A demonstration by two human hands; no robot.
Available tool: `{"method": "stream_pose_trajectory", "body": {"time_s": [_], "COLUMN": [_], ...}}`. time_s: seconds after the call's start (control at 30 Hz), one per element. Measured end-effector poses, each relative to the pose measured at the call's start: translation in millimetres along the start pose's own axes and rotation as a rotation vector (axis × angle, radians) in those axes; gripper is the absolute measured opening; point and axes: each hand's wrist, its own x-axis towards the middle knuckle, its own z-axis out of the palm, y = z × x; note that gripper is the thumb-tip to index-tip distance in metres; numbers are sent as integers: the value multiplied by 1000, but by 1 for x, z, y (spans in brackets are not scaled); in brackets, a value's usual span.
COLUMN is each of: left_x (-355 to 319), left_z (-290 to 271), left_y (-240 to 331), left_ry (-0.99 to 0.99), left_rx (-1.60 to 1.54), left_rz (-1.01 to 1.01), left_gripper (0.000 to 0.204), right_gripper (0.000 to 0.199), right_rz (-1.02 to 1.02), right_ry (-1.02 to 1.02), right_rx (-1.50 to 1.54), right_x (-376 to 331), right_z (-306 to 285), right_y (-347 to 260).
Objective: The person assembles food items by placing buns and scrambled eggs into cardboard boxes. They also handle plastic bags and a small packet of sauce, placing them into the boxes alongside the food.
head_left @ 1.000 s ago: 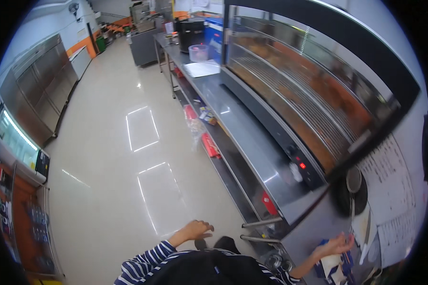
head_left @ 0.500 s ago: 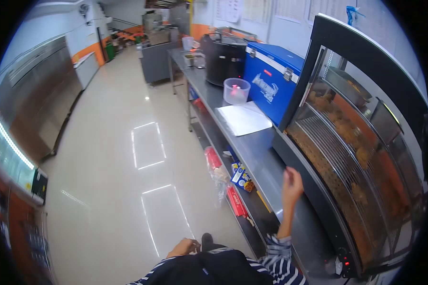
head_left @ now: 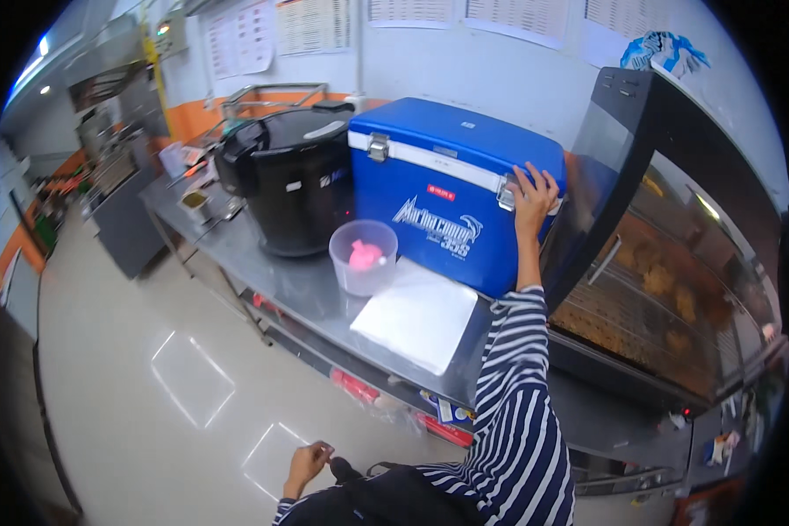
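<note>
A blue cooler box with a white band and metal latches stands on the steel table, its lid down. My right hand reaches up to its right-hand latch, fingers apart and touching it. Low in front of my body hangs my left hand, loosely closed, with nothing visible in it. Left of the cooler, a clear plastic tub holds something pink. White paper sheets lie in front of the cooler.
A large black lidded pot stands left of the cooler. To the right is a glass-fronted warming cabinet with fried food inside. Red packages sit on the shelf under the steel table. Tiled floor lies to the left.
My view has turned right toward the cooler. My right hand has gone from beside the warming cabinet to the cooler's latch. The left hand stays low by my body.
</note>
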Motion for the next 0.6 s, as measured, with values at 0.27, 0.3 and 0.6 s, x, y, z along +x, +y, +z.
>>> {"method": "stream_pose_trajectory", "body": {"time_s": [0.27, 0.3, 0.6], "left_x": [237, 263, 478], "left_z": [-201, -217, -245], "left_y": [145, 167, 453], "left_ry": [-136, -133, 369], "left_rx": [115, 140, 389], "left_rz": [787, 850, 1367], "left_gripper": [15, 15, 16], "right_gripper": [27, 28, 27], "right_rz": [-225, -234, -308], "right_ry": [-62, -39, 155], "right_rx": [-335, -357, -228], "right_x": [43, 63, 259], "right_z": [23, 34, 129], "right_y": [0, 1, 92]}}
